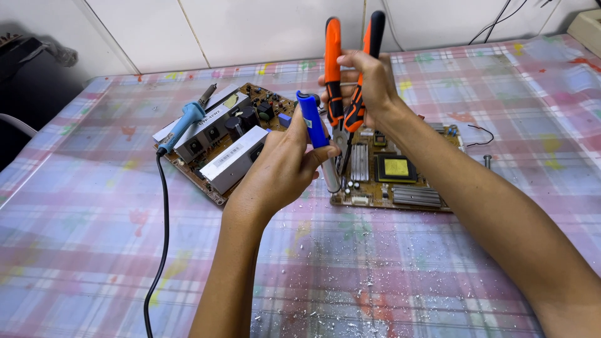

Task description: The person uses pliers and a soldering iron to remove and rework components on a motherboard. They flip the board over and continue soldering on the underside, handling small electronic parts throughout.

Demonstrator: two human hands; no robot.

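Head view: left hand (282, 166) is gripping one blue pump (315, 128); right hand (369, 78) is clutching orange pliers (338, 75) over two boards (400, 169).

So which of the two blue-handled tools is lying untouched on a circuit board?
The corded soldering iron, resting on the left board; the other blue tool is in the left hand.
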